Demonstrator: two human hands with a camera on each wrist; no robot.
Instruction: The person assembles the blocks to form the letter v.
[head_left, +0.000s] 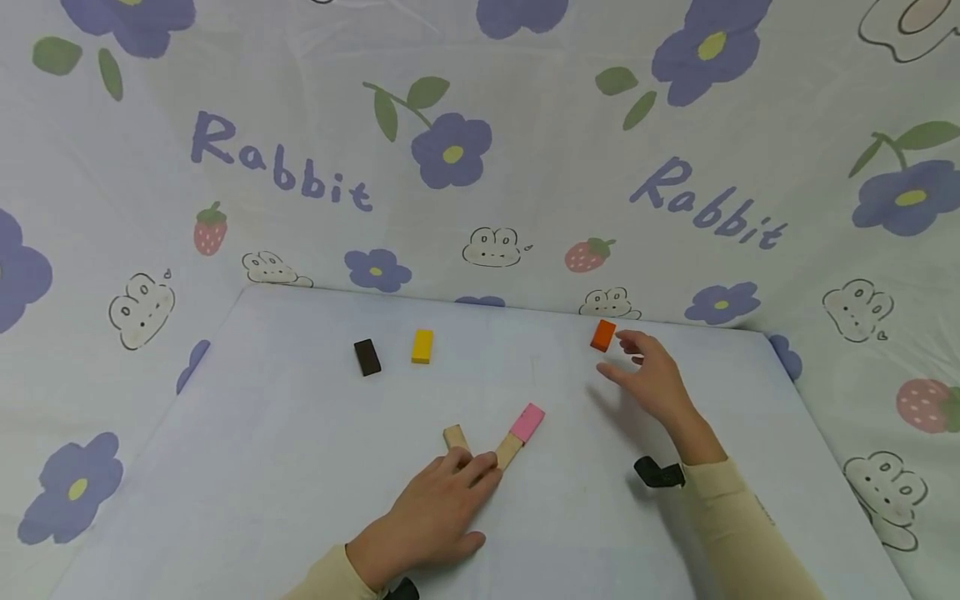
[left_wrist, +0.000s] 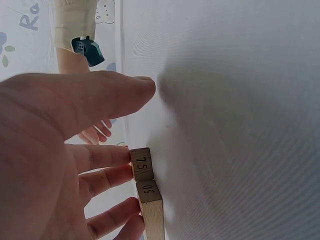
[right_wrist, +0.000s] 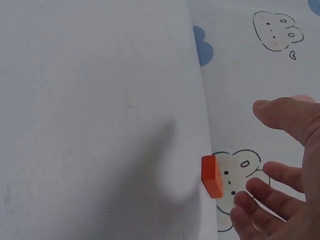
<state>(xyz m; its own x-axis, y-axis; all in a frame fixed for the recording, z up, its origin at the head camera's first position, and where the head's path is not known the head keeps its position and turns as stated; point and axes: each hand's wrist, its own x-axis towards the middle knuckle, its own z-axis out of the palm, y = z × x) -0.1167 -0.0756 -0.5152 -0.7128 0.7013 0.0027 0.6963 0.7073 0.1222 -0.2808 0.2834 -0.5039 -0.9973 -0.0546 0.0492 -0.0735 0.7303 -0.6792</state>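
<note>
Left hand: this hand is spread low over the desk, the thumb apart; its fingertips touch the first wooden block and the second wooden block, without pinching them.
Wooden blocks: they lie at an angle to each other, their near ends meeting at the fingers; the left wrist view shows printed numbers there.
Pink block: the pink block continues the line of the second wooden block and seems to touch its far end.
Right hand: this hand is in the air, thumb and fingers spread apart, holding nothing.
Orange block: the orange block is on the desk close to the far edge, just beside the right fingertips, apart from them.
Other blocks: the black block and the yellow block are farther left, apart from each other.
Risk at the edge: a fingertip that bumps the orange block before the thumb meets it could push it over the edge.
Risk at the angle: uneven pressure from the left fingers could turn a wooden block and separate the pink one.
</note>
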